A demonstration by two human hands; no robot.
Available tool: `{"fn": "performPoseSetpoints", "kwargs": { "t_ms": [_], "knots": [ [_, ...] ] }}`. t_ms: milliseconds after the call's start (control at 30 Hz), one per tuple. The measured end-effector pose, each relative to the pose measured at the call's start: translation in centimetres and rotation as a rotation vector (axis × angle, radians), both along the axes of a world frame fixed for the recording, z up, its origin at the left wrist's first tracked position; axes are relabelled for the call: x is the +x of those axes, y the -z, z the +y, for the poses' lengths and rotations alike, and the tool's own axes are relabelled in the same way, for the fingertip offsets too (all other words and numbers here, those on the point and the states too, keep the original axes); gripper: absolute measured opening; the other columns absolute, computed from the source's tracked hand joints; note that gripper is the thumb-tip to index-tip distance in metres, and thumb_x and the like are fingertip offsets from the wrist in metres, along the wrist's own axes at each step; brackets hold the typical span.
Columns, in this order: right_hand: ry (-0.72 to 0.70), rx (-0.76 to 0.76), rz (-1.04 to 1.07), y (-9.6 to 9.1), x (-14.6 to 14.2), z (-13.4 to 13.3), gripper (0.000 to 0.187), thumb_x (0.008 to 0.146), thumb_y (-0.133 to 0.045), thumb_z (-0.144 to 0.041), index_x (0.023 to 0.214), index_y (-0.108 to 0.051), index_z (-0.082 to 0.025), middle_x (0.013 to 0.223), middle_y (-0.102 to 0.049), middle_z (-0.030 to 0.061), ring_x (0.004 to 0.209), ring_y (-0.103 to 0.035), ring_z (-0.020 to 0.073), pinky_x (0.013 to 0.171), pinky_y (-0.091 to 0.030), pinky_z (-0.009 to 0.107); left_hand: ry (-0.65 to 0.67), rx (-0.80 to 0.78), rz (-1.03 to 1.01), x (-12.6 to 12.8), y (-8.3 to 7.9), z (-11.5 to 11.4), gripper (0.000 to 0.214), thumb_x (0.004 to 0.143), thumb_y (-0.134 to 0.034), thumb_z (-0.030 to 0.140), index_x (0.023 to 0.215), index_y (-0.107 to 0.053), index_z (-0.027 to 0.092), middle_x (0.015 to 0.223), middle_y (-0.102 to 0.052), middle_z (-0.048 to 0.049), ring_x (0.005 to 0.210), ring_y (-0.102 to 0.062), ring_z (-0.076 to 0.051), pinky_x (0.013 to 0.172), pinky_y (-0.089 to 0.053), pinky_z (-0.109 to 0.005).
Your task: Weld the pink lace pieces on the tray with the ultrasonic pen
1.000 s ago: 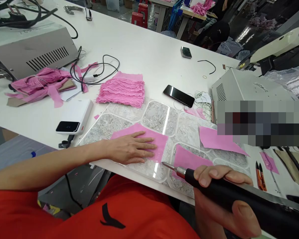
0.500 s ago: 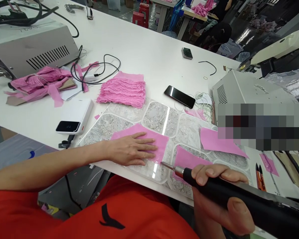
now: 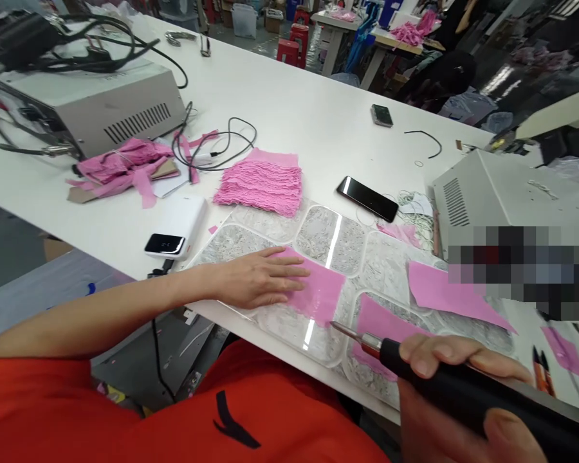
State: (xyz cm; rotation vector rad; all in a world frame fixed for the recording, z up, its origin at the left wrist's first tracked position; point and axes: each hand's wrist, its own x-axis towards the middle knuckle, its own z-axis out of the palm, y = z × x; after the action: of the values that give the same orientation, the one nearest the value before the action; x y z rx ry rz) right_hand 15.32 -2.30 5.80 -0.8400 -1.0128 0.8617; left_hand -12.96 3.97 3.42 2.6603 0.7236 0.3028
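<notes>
My left hand [image 3: 263, 280] lies flat, fingers outstretched, on a pink cloth piece [image 3: 321, 283] spread over a clear-topped, grey marbled mat [image 3: 330, 241]. Around a thick black-handled tool with a pointed metal tip [image 3: 427, 379], the fingers of my right hand [image 3: 463, 352] are wrapped. The tip points left, at the cloth's near right corner; whether it touches cannot be seen. Just behind the tip, a second pink piece [image 3: 379, 321] lies partly under the tool. Another pink piece [image 3: 456, 299] rests further right.
A stack of ruffled pink pieces [image 3: 260, 183] sits behind the mat, near a phone [image 3: 368, 198]. At left are a white power bank [image 3: 186, 222], a pink cloth bundle [image 3: 125, 164], cables and a grey vented box [image 3: 120, 106]. Another grey box [image 3: 506, 199] stands right.
The view has shifted, so everything sits further right. My left hand has slid slightly left over the cloth, uncovering more of it. The tool tip stays at the cloth's corner.
</notes>
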Motion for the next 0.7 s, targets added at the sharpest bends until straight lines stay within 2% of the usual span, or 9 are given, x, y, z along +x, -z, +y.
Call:
{"fn": "performPoseSetpoints", "kwargs": {
  "t_ms": [67, 133, 300, 400, 567, 700],
  "knots": [
    [0.076, -0.044, 0.013, -0.3, -0.5, 0.0, 0.019, 0.066, -0.062, -0.038, 0.080, -0.063, -0.026, 0.071, -0.053, 0.0009, 0.051, -0.044, 0.0168, 0.052, -0.043, 0.043, -0.065, -0.029, 0.019, -1.8, -0.6, 0.0, 0.041, 0.100, -0.037, 0.030, 0.137, -0.052, 0.018, 0.148, -0.042, -0.0087, 0.144, -0.028, -0.022, 0.121, -0.014, -0.044],
    [0.092, -0.042, 0.020, -0.4, -1.0, 0.2, 0.020, 0.066, -0.059, -0.040, 0.080, -0.062, -0.025, 0.073, -0.053, 0.0007, 0.053, -0.044, 0.0173, 0.055, -0.042, 0.044, -0.109, -0.077, 0.038, -3.7, -1.0, 0.0, 0.042, 0.100, -0.035, 0.029, 0.137, -0.051, 0.017, 0.150, -0.040, -0.0090, 0.145, -0.026, -0.022, 0.120, -0.018, -0.045],
    [-0.124, 0.009, 0.046, 0.0, -3.4, 1.7, 0.030, 0.067, -0.056, -0.031, 0.095, -0.063, -0.023, 0.078, -0.059, 0.0000, 0.053, -0.051, 0.0167, 0.055, -0.046, 0.042, -0.081, -0.135, 0.076, -7.0, -0.7, 0.2, 0.044, 0.094, -0.038, 0.021, 0.135, -0.052, 0.016, 0.151, -0.037, -0.0088, 0.145, -0.023, -0.027, 0.119, -0.018, -0.050],
    [-0.232, 0.057, 0.048, 0.0, -5.5, 2.7, 0.035, 0.068, -0.057, -0.030, 0.101, -0.064, -0.021, 0.080, -0.062, 0.0004, 0.052, -0.054, 0.0151, 0.054, -0.048, 0.040, -0.079, -0.115, 0.097, -7.8, -0.3, 0.2, 0.047, 0.089, -0.041, 0.013, 0.134, -0.053, 0.015, 0.150, -0.039, -0.0094, 0.144, -0.027, -0.028, 0.118, -0.020, -0.052],
    [-0.331, 0.114, 0.066, -0.1, -9.4, 3.9, 0.022, 0.072, -0.060, -0.028, 0.092, -0.064, -0.020, 0.082, -0.062, -0.0001, 0.054, -0.057, 0.0137, 0.054, -0.049, 0.035, -0.137, -0.055, 0.071, -8.5, -0.1, -0.4, 0.055, 0.081, -0.037, -0.003, 0.129, -0.058, 0.014, 0.146, -0.045, -0.0084, 0.142, -0.031, -0.023, 0.119, -0.025, -0.045],
    [-0.391, 0.141, 0.077, 0.2, -12.0, 4.4, 0.018, 0.076, -0.060, -0.026, 0.093, -0.062, -0.020, 0.084, -0.061, -0.0008, 0.057, -0.059, 0.0129, 0.057, -0.050, 0.034, -0.137, -0.046, 0.071, -8.8, 0.0, -1.1, 0.055, 0.079, -0.039, -0.005, 0.127, -0.060, 0.012, 0.145, -0.046, -0.0103, 0.142, -0.031, -0.025, 0.118, -0.027, -0.045]
  ]
}}
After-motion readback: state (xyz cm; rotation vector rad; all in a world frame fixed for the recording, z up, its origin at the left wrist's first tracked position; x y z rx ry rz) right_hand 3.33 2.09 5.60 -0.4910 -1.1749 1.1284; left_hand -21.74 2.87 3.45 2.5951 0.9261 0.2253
